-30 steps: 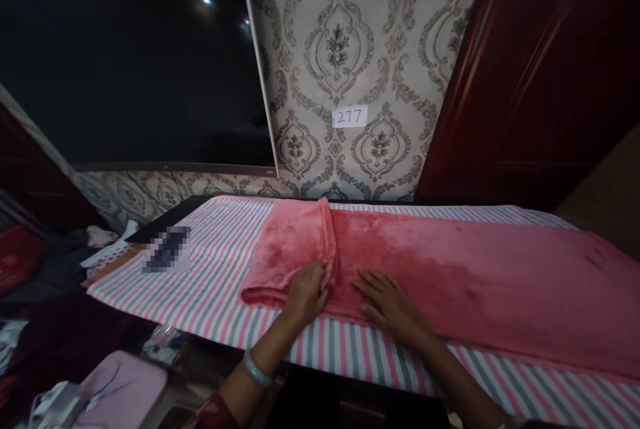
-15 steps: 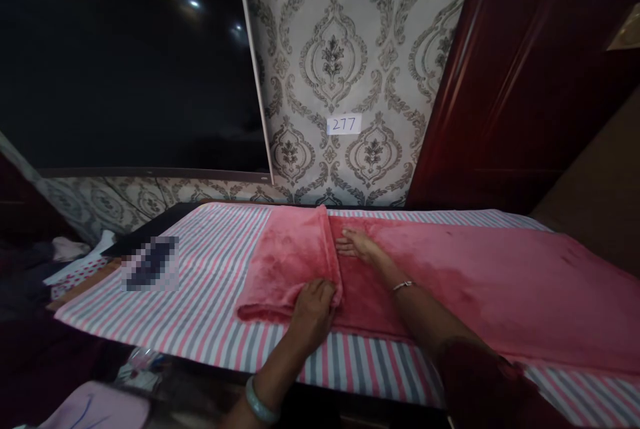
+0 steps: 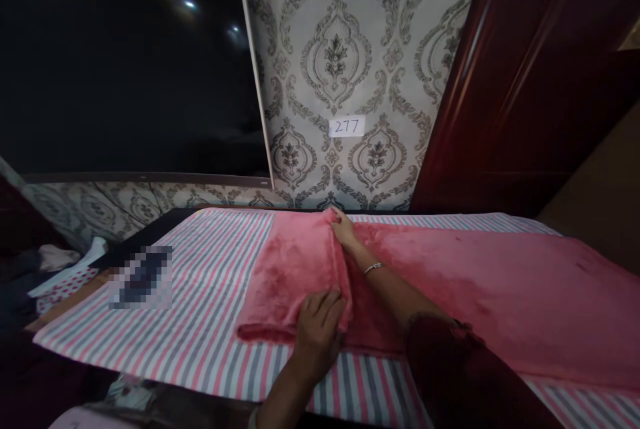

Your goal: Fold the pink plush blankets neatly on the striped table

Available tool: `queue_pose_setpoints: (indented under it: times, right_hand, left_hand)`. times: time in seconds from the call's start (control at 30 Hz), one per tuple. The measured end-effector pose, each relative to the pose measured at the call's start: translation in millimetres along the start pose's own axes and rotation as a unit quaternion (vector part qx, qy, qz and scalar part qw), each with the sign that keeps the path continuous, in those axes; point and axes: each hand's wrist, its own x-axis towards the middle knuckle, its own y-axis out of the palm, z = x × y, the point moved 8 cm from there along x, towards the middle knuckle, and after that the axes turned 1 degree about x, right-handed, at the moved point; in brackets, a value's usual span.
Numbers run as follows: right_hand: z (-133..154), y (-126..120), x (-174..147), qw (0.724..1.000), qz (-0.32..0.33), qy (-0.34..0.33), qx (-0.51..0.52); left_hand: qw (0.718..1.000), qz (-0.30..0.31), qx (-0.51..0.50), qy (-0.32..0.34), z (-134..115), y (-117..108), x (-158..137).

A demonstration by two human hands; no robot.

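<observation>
Head view: a striped cloth covers the desk, and on it a pink blanket lies spread, its left end turned over into a flap. The left hand pinches the flap's near corner; the right hand, fingers flat and gripping nothing, presses the fold line at the far edge, under a wall label. To fold well, I'd judge, keep both edges level and smooth along the crease.
</observation>
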Motion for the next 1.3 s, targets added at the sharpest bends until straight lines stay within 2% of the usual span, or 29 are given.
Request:
queue_pose_setpoints:
  times: [0.1,0.17,0.23,0.37,0.5,0.63,0.8,0.9,1.1,1.23,1.3]
  right_hand:
    - [-7,-29,-12,0.997,-0.064,-0.002,-0.050]
    - [-16,-44,-22,0.993,-0.082,0.008,-0.079]
    - [-23,-51,-29,0.992,-0.083,0.011,-0.099]
    - [-28,-50,-27,0.990,-0.077,0.004,-0.115]
    - [-28,-49,-19,0.990,-0.091,-0.013,-0.109]
    - [-25,-57,-18,0.987,-0.118,-0.047,-0.100]
    - [-30,-63,-21,0.986,-0.116,-0.038,-0.113]
    - [-30,-62,-23,0.987,-0.106,-0.030,-0.116]
    - [-25,-61,-42,0.989,-0.083,-0.033,-0.121]
    - [-27,-63,-60,0.989,-0.064,-0.030,-0.134]
    - [-29,-65,-69,0.988,-0.066,-0.023,-0.136]
  left_hand:
    - [0.999,0.035,-0.023,0.021,-6,8,0]
    - [0.996,0.074,-0.029,0.039,-12,17,1]
    - [0.995,0.086,-0.022,0.050,-17,20,2]
    - [0.995,0.074,-0.014,0.065,-21,16,5]
    - [0.994,0.088,-0.005,0.065,-20,19,5]
    - [0.997,0.056,-0.002,0.054,-23,17,4]
    - [0.994,0.099,0.017,0.045,-29,30,2]
    - [0.993,0.103,0.019,0.050,-30,31,3]
    - [0.993,0.110,0.044,0.026,-39,33,5]
    - [0.988,0.143,0.055,-0.018,-40,45,3]
    - [0.986,0.158,0.055,-0.018,-43,49,1]
